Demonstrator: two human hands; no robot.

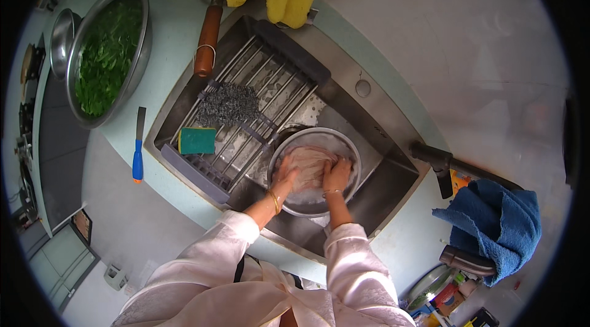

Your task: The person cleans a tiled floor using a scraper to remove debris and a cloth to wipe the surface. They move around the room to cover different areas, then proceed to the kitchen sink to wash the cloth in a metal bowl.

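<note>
A round metal basin (357, 152) stands in the stainless steel sink (392, 195) in front of me. Cloudy water and a soft, folded, pale pinkish item (308, 161) fill it; whether this is meat or cloth I cannot tell. My left hand (283, 178) reaches inside the left rim, fingers apart and resting against the item's side. On the opposite side, my right hand (337, 176) has thumb and bent fingers closed on the item's edge. Some fingertips are hidden by the water and folds. Bracelets circle both wrists.
A drying rack (288, 117) spans the sink, bearing a steel-wool scourer (229, 105) and a green sponge (197, 140). A wooden-handled pan (209, 36), a blue-handled scraper (138, 161) and a bowl of leafy greens (144, 34) flank it. A dark faucet (433, 156) and blue towel (500, 230) are right.
</note>
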